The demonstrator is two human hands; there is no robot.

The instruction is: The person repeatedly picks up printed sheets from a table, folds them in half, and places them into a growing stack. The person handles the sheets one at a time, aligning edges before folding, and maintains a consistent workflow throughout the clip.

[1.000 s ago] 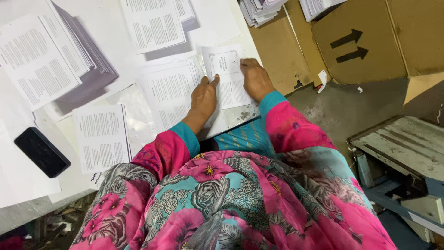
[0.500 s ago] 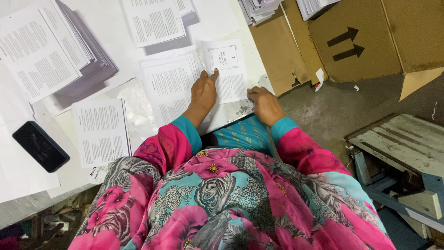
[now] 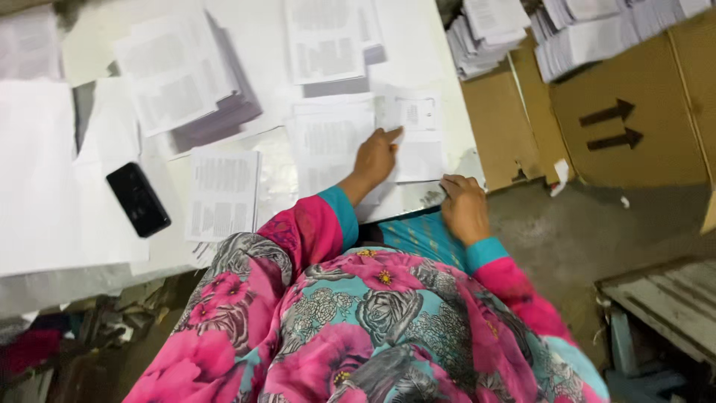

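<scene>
place: print/packing workshop | signs: leaflet stacks [image 3: 186, 82] on table [image 3: 261, 30], cardboard cartons [image 3: 634, 127], concrete floor [image 3: 552, 239]

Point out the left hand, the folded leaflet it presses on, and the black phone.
left hand [image 3: 375, 159], head view, on the back of the hand.
folded leaflet [image 3: 419, 138], head view, on its bare middle.
black phone [image 3: 138, 199], head view, on the middle of its screen.

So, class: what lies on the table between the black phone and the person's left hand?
In the head view, one printed sheet lies flat between the black phone and the left hand, beside a further paper stack.
</scene>
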